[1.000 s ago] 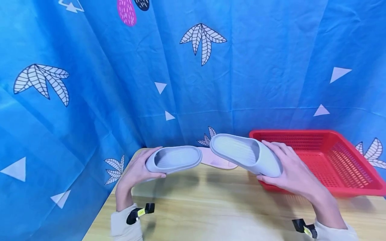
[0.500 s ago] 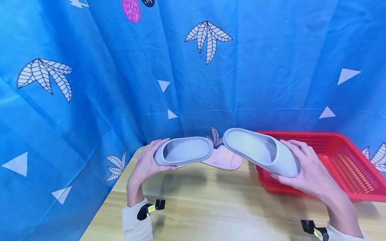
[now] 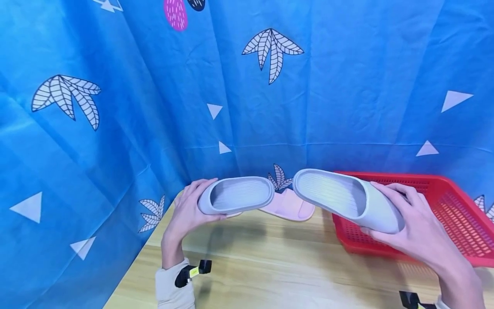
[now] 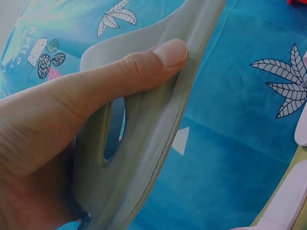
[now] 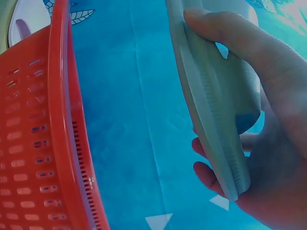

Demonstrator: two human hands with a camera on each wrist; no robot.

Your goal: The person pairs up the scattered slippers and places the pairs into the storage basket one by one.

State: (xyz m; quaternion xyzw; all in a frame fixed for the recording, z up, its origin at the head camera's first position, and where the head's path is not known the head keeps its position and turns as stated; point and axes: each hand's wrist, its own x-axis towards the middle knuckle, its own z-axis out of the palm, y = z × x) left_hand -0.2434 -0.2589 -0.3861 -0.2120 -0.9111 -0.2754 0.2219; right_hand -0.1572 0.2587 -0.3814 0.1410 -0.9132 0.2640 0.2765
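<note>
My left hand (image 3: 190,210) grips a grey slipper (image 3: 241,193) by its toe end, thumb along the side. The slipper is held above the table with its footbed facing me and its heel pointing right. A matching grey slipper (image 3: 328,191) is gripped at the toe by my right hand (image 3: 413,221), its heel pointing left toward the first. The two heels are a small gap apart. In the left wrist view the thumb (image 4: 144,72) lies across the slipper's side. Several fingers wrap behind the other slipper (image 5: 211,105) in the right wrist view.
A red plastic basket (image 3: 359,249) stands at the right of the wooden table (image 3: 278,266), partly behind my right hand. Pink slippers (image 3: 291,206) lie at the table's back, partly covered by the grey ones. A blue patterned curtain (image 3: 347,107) hangs behind and at the left.
Both hands, still gripping the grey slippers, have moved right in the head view. The right slipper has moved farther, and the gap between the heels has grown slightly. The view has shifted a little.
</note>
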